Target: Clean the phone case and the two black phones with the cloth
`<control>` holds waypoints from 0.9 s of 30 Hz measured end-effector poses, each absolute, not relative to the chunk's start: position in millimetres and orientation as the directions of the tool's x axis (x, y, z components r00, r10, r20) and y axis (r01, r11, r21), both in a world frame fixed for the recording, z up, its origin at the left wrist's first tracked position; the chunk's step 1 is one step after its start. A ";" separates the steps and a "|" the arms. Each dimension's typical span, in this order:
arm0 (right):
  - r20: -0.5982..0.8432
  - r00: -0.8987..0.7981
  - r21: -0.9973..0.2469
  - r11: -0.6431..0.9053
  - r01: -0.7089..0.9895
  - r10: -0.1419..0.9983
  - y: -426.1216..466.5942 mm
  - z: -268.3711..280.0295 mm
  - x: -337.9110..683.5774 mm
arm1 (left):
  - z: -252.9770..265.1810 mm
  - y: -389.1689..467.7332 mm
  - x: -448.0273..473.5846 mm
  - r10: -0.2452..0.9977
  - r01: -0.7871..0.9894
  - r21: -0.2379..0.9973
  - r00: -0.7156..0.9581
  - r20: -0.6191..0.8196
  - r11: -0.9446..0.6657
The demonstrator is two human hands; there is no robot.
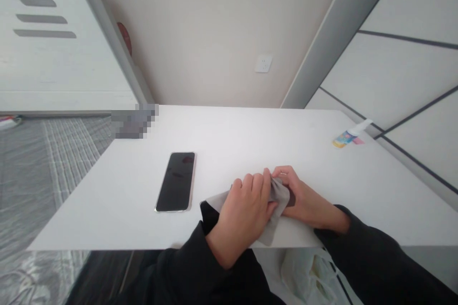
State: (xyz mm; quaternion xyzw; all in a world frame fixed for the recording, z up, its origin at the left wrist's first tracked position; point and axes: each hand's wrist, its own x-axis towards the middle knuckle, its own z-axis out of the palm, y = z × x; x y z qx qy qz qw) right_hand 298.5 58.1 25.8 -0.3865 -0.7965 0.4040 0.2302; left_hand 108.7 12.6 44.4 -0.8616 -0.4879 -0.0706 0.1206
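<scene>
A crumpled grey cloth [280,194] is bunched between my two hands above the front part of the white table [229,140]. My left hand [246,207] lies over the cloth with its fingers curled against it. On the other side, my right hand [302,200] grips the cloth with thumb and fingers bent. A dark patch shows beside the right palm; whether it is shadow or an object inside the cloth I cannot make out. Left of the hands, a smartphone [176,182] rests with its dark screen up.
A small spray bottle [345,138] with a white top lies tilted at the table's right, by a pink piece [358,141]. A blurred-out item [134,121] is at the back left corner. A wall socket [264,64] is behind; a plastic bag [304,271] is below the front edge.
</scene>
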 end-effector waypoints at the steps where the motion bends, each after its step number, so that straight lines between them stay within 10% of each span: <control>1: 0.058 -0.604 -0.814 0.387 0.432 0.795 58.7 25.3 299.7 | 44.9 8.0 100.4 0.825 0.859 -0.143 0.512 0.240 -0.492; 27: 0.086 -0.630 -0.738 0.474 0.480 0.772 63.0 24.2 302.9 | 48.8 -27.9 39.8 0.881 0.909 -0.192 0.408 0.239 -0.369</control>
